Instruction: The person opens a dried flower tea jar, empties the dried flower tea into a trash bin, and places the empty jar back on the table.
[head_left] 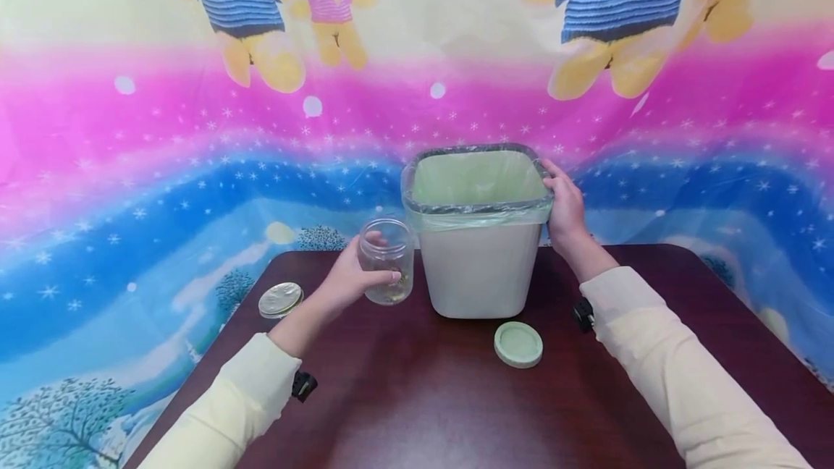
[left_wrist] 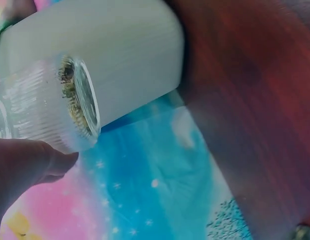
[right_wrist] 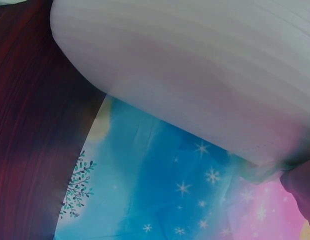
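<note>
My left hand (head_left: pixel 355 273) grips a clear ribbed jar (head_left: pixel 387 263), with its thumb across the near side. The jar has no lid on and stands nearly upright, raised above the table beside the bin. Small yellow-green dried plant bits (left_wrist: pixel 74 97) lie at the jar's bottom. A light grey trash bin (head_left: pixel 478 266) stands to the right of the jar, lined with a thin clear bag (head_left: pixel 482 217) folded over its rim. My right hand (head_left: pixel 568 212) holds the bin's right side at the rim; in the right wrist view, only part of this hand (right_wrist: pixel 301 192) shows at the edge.
A pale green round lid (head_left: pixel 517 344) lies on the dark red table (head_left: pixel 417 411) in front of the bin. Further left is a silver round lid (head_left: pixel 281 300) near the table's edge. Behind the table hangs a printed cloth (head_left: pixel 195 121).
</note>
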A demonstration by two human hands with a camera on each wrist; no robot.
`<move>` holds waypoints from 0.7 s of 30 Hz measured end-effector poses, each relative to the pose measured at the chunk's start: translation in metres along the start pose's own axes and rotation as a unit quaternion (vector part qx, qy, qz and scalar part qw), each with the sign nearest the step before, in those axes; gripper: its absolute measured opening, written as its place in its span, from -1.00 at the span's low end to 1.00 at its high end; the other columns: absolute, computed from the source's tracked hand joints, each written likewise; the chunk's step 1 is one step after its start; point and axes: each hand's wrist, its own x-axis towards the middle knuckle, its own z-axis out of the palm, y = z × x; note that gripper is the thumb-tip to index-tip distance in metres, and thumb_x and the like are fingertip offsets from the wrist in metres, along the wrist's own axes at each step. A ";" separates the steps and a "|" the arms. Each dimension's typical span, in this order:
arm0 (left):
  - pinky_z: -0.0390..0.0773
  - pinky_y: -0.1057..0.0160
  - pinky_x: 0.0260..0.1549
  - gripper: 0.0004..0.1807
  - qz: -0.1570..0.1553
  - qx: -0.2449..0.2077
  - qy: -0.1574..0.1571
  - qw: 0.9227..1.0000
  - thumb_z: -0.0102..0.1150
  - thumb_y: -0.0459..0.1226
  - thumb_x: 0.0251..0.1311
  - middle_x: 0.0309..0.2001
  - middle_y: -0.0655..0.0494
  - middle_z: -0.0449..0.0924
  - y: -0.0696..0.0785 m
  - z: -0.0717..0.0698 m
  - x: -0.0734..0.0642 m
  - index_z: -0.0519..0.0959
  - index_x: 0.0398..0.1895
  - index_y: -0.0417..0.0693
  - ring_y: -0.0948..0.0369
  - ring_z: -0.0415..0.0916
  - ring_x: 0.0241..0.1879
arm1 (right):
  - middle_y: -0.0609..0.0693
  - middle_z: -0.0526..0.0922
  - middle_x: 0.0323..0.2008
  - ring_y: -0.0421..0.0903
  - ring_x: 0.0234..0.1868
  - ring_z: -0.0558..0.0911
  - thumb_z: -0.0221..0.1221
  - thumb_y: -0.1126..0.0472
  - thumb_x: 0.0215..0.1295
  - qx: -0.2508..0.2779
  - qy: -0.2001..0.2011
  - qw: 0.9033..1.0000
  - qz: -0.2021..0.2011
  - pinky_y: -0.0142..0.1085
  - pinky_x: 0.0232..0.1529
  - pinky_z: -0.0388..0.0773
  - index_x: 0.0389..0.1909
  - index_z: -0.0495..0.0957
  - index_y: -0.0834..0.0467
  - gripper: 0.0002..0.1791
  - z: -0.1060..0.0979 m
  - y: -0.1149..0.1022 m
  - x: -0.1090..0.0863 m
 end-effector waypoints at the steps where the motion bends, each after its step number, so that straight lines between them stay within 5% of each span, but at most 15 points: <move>1: 0.41 -0.01 0.12 -0.15 -0.003 0.001 0.007 1.000 0.40 -0.44 -0.06 0.19 -0.26 0.37 0.002 -0.001 0.001 0.18 0.32 -0.33 -0.08 0.42 0.12 | -0.07 0.06 0.49 -0.14 0.48 -0.05 -0.28 0.23 0.46 0.000 0.000 1.000 0.002 -0.18 0.42 -0.10 0.47 0.17 0.12 -0.43 0.000 0.001 0.000; 10: 0.36 -0.05 0.15 -0.10 -0.019 0.032 0.073 0.997 0.46 -0.37 -0.07 0.20 -0.20 0.34 0.028 -0.008 0.016 0.18 0.35 -0.26 -0.06 0.33 0.17 | -0.06 0.08 0.49 -0.13 0.48 -0.04 -0.28 0.25 0.44 -0.006 0.006 1.000 -0.001 -0.16 0.41 -0.07 0.46 0.18 0.13 -0.43 -0.001 0.001 0.000; 21: 0.35 -0.03 0.19 -0.07 -0.007 0.080 0.099 0.992 0.46 -0.28 -0.02 0.32 -0.14 0.24 0.055 -0.019 0.037 0.13 0.41 -0.17 -0.03 0.20 0.32 | -0.06 0.06 0.50 -0.11 0.49 -0.06 -0.27 0.25 0.44 -0.013 0.000 1.000 -0.003 -0.14 0.42 -0.11 0.47 0.17 0.12 -0.43 -0.001 0.001 0.000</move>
